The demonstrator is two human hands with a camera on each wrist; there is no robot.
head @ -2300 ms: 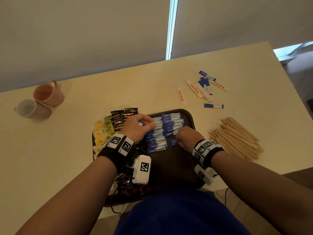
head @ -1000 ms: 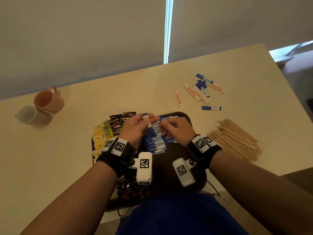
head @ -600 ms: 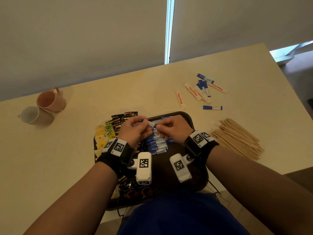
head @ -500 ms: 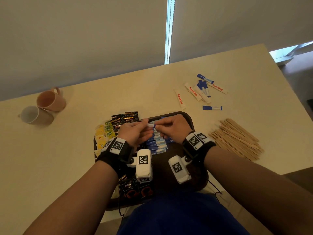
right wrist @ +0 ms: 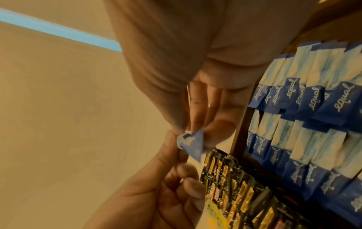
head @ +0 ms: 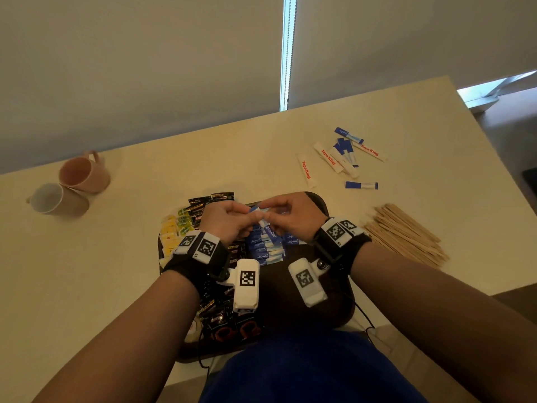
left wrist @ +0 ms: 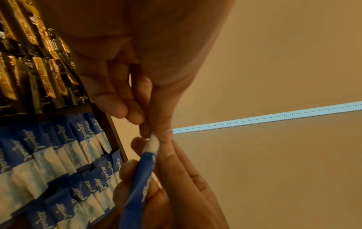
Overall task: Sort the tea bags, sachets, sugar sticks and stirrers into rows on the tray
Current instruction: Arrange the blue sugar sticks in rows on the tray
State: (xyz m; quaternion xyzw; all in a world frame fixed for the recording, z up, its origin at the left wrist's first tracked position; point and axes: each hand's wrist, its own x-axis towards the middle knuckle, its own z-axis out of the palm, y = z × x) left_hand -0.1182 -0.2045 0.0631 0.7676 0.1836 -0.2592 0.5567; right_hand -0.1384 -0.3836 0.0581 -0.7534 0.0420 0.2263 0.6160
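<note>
Over the far part of the dark brown tray (head: 323, 205), both hands hold one blue-and-white sachet (head: 257, 210) in the air. My left hand (head: 252, 217) pinches its white end (left wrist: 154, 143). My right hand (head: 268, 212) pinches the blue part (right wrist: 192, 143) between thumb and fingers. Under the hands lie rows of blue "equal" sachets (head: 266, 247) (left wrist: 58, 155) (right wrist: 305, 139). To their left run black-and-gold sachets (head: 209, 201) (left wrist: 29, 65) and yellow tea bags (head: 171, 234). The hands and wrist cameras hide part of the rows.
Loose blue sachets and white sugar sticks (head: 344, 157) lie on the table at the far right. A pile of wooden stirrers (head: 404, 237) sits right of the tray. Two mugs (head: 82, 175) lie at the far left. The table's right edge is near the stirrers.
The hands left the rows of blue sachets, where they rested, and rose together with one sachet pinched between them. Over the last half second they barely shifted.
</note>
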